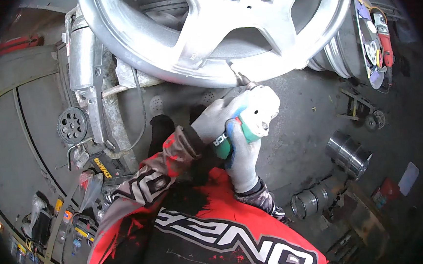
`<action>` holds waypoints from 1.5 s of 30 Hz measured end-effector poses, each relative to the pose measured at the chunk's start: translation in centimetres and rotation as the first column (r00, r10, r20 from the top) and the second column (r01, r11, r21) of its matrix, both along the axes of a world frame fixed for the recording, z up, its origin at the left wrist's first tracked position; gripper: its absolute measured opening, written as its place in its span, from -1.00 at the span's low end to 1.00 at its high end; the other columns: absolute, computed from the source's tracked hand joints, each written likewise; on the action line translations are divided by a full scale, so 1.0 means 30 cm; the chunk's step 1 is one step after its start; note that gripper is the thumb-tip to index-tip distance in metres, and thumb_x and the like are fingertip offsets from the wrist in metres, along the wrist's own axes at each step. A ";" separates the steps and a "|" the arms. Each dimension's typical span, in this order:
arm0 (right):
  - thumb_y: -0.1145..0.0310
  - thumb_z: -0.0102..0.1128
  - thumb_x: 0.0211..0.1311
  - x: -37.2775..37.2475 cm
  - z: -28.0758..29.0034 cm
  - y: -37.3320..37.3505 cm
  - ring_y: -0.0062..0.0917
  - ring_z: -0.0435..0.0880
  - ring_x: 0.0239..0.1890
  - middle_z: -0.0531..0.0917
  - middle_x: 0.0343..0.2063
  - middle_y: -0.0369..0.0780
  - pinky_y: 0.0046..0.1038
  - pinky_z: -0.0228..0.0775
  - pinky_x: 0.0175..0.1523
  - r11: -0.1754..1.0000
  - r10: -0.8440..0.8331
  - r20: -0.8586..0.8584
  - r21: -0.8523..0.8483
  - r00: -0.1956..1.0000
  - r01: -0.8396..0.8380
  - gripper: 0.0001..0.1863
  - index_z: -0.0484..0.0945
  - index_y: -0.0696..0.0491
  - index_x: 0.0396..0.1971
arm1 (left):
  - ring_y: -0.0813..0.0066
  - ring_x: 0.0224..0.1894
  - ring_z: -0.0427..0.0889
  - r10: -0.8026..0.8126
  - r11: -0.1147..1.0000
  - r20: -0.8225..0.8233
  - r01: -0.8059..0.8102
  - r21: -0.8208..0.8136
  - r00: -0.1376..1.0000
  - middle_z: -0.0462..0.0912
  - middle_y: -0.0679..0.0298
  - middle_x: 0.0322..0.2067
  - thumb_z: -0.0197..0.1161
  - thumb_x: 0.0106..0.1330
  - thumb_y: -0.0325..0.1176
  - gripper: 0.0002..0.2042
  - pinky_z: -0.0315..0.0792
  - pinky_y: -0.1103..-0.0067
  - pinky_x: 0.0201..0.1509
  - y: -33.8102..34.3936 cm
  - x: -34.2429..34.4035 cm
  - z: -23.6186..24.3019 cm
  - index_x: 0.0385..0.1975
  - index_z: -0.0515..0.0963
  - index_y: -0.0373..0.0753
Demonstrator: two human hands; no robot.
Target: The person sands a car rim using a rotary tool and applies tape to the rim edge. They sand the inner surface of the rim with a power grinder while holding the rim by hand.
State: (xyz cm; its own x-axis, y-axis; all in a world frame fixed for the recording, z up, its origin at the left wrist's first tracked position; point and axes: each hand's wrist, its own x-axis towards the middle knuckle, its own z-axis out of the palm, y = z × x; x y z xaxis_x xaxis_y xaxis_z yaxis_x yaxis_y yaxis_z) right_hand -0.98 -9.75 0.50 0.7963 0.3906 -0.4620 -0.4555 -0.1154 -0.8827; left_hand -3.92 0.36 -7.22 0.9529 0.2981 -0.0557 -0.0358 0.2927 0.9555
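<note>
A silver alloy wheel [168,69] with wide spokes lies at the top of the view, its near rim toward me. Both hands, in grey-white gloves with blue patches, are closed round a green power tool with a pale metal head, which looks like a die grinder [264,103]. My left hand [218,118] wraps the body from the left. My right hand [245,154] grips it from below and the right. From the head a thin spindle points up to the rim's near edge; whether its tip touches the metal I cannot tell.
Left of the wheel stand a metal cylinder [81,57] and a black pulley [72,125] with holes. A loose hose [142,117] hangs nearby. At right are another wheel rim [339,57], a red angle grinder [385,46] and a ribbed metal drum [349,154] on the floor.
</note>
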 end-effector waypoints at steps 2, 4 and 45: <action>0.55 0.32 0.26 -0.005 0.012 0.007 -0.63 0.56 -0.10 0.57 -0.11 -0.29 -0.49 0.44 0.03 1.000 0.009 -0.056 0.012 0.998 -0.008 -0.66 0.50 0.13 0.02 | 0.32 0.07 0.64 0.133 0.984 -0.007 -0.131 0.121 0.991 0.65 0.14 0.06 0.02 0.55 -0.33 -0.63 0.48 0.44 0.19 0.000 -0.012 0.033 0.26 0.43 -0.30; 0.55 0.32 0.27 0.026 -0.014 -0.021 -0.63 0.56 -0.09 0.57 -0.11 -0.29 -0.48 0.45 0.03 1.000 0.026 -0.054 0.008 0.998 -0.026 -0.65 0.50 0.12 0.03 | 0.26 0.12 0.60 -0.035 0.885 -0.189 -0.058 -0.462 0.981 0.60 0.13 0.12 0.02 0.52 -0.37 -0.60 0.43 0.41 0.26 0.020 0.018 0.078 0.30 0.40 -0.30; 0.45 0.30 0.33 0.065 -0.009 -0.005 -0.61 0.57 -0.05 0.57 -0.08 -0.27 -0.46 0.44 0.08 0.999 -0.008 -0.004 -0.033 1.000 0.008 -0.64 0.49 0.11 0.09 | 0.44 0.33 0.40 -0.138 0.989 -0.167 0.127 -0.076 0.976 0.45 0.15 0.29 -0.12 0.63 -0.33 -0.60 0.27 0.47 0.40 -0.006 0.062 -0.033 0.37 0.37 -0.25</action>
